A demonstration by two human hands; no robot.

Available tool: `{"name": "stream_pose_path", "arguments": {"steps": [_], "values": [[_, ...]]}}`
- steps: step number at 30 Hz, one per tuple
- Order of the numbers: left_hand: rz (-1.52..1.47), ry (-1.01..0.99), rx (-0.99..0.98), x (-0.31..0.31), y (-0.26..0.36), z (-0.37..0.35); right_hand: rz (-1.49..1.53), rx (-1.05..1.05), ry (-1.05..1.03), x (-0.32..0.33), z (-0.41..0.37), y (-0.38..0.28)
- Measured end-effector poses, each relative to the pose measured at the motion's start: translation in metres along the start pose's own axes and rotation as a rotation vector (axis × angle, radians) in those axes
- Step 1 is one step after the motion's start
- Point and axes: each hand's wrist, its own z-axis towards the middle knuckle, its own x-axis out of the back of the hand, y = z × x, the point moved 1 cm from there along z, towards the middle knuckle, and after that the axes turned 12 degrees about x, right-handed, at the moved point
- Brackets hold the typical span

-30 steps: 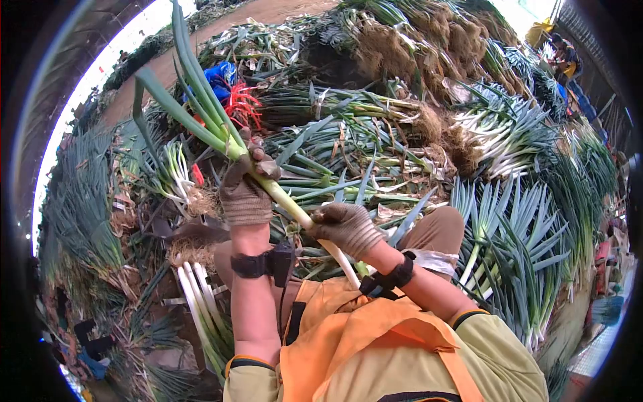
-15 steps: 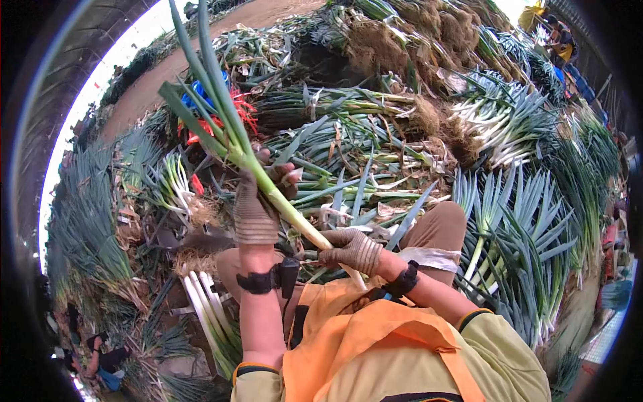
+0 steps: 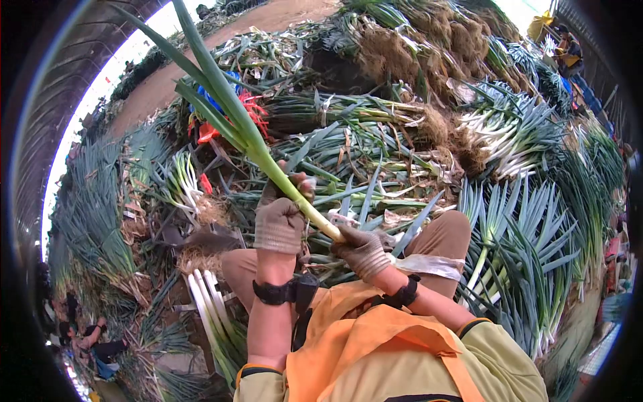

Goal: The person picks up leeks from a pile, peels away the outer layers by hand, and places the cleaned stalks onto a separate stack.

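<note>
A large green onion slants across the middle of the view, its long leaves reaching up to the top left. My left hand, in a dirty knit glove, is closed around the middle of the stalk. My right hand, gloved too, closes on the pale lower end, which its fingers hide. Behind the hands lies a heap of loose green onions and trimmed leaves. To the left of my left knee rests a bunch of white stalks.
Cleaned green onions lie on the right, with another white-stalked bunch behind. Rooty, soil-covered bundles are piled at the back. Red ties sit left of the heap. Other people are at the far right and lower left.
Both hands and the green onion have shifted slightly right in view. The white end that stuck out below my right hand no longer shows. My left hand has rolled, with more of its back showing.
</note>
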Motion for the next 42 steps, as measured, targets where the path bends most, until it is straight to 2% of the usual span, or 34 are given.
{"name": "stream_pose_path", "arguments": {"steps": [1, 2, 4, 5, 6, 8, 9, 10, 12, 13, 14, 15, 16, 19, 20, 22, 24, 26, 27, 29, 30, 32, 33, 34, 36, 37, 38, 39, 40, 41, 42], "values": [[-0.01, -0.001, -0.033, -0.007, 0.005, -0.004, 0.01, 0.135, 0.031, 0.001, 0.003, -0.002], [-0.009, -0.004, -0.039, -0.006, 0.007, -0.002, 0.01, 0.141, 0.03, 0.004, 0.005, -0.004], [-0.184, -0.072, 0.074, -0.001, 0.013, 0.001, -0.513, 0.306, -0.008, 0.016, 0.013, -0.014], [-0.183, -0.069, 0.063, 0.004, 0.013, 0.003, -0.66, 0.286, -0.094, 0.023, 0.018, -0.034], [-0.122, -0.098, 0.029, 0.01, 0.01, 0.006, -0.657, 0.296, -0.1, 0.024, 0.021, -0.04], [0.007, -0.165, -0.032, 0.018, 0.008, 0.013, -0.351, 0.266, -0.123, 0.025, 0.027, -0.046], [-0.067, -0.292, -0.043, 0.021, 0.007, 0.012, -0.066, 0.168, -0.302, 0.029, 0.029, -0.028], [-0.094, -0.317, 0.021, 0.017, 0.01, 0.003, 0.028, -0.365, -0.65, 0.045, 0.041, -0.088], [0.136, -0.115, 0.092, 0.021, 0.004, -0.002, -0.072, -0.072, -0.552, 0.05, 0.035, -0.076], [0.131, -0.115, 0.101, 0.026, 0.0, -0.002, -0.201, 0.085, -0.463, 0.049, 0.032, -0.056], [0.279, -0.022, 0.119, 0.036, -0.003, -0.001, -0.326, 0.243, -0.372, 0.045, 0.033, -0.048], [0.427, 0.072, 0.129, 0.042, -0.004, 0.001, -0.344, 0.183, -0.345, 0.047, 0.029, -0.045], [0.427, 0.073, 0.128, 0.04, -0.004, 0.001, -0.343, 0.185, -0.346, 0.045, 0.029, -0.042], [0.89, 0.238, -0.093, 0.031, -0.008, -0.004, -0.256, 0.147, -0.214, 0.037, 0.025, -0.029], [0.893, 0.234, -0.092, 0.029, -0.014, -0.007, -0.22, 0.1, -0.197, 0.036, 0.025, -0.027], [0.833, 0.07, -0.092, 0.024, -0.029, -0.018, -0.189, 0.053, -0.177, 0.034, 0.024, -0.019], [1.07, -0.303, -0.173, 0.021, -0.041, -0.037, 0.102, -0.005, -0.087, 0.031, 0.022, -0.01], [1.17, -0.353, -0.139, 0.027, -0.046, -0.048, 0.165, -0.021, -0.052, 0.031, 0.021, -0.017], [1.271, -0.402, -0.105, 0.03, -0.046, -0.049, -0.012, 0.061, -0.097, 0.033, 0.021, -0.023], [0.592, 0.068, 0.454, 0.037, -0.032, -0.025, -0.243, 0.239, -0.135, 0.033, 0.02, -0.022], [0.931, -0.126, 0.0, 0.034, -0.003, -0.01, -0.238, 0.241, -0.145, 0.03, 0.02, -0.024], [-0.109, -0.237, 0.181, 0.015, 0.011, -0.003, -0.318, 0.238, -0.191, 0.023, 0.025, -0.035], [-0.046, -0.263, 0.227, 0.024, 0.01, 0.006, -0.269, 0.216, -0.213, 0.021, 0.025, -0.043], [0.019, -0.293, 0.277, 0.026, 0.011, 0.013, -0.253, 0.072, -0.311, 0.018, 0.028, -0.044], [0.184, -0.275, 0.271, 0.028, 0.006, 0.012, -0.081, 0.08, -0.365, 0.021, 0.025, -0.026], [0.259, -0.129, 0.23, 0.024, 0.005, 0.008, -0.08, 0.077, -0.353, 0.022, 0.026, -0.026], [0.261, -0.13, 0.244, 0.024, 0.003, 0.006, -0.093, 0.142, -0.276, 0.023, 0.023, -0.028], [0.409, -0.036, 0.228, 0.027, 0.002, 0.004, -0.107, 0.207, -0.207, 0.024, 0.021, -0.029], [0.556, 0.063, 0.204, 0.027, 0.004, 0.001, 0.28, 0.016, -0.143, 0.016, 0.03, -0.018], [0.854, 0.154, -0.002, 0.017, 0.007, -0.003, 0.168, 0.038, -0.126, 0.018, 0.027, -0.016], [0.854, 0.159, -0.004, 0.015, 0.006, -0.005, 0.055, 0.061, -0.108, 0.021, 0.023, -0.015]]}}
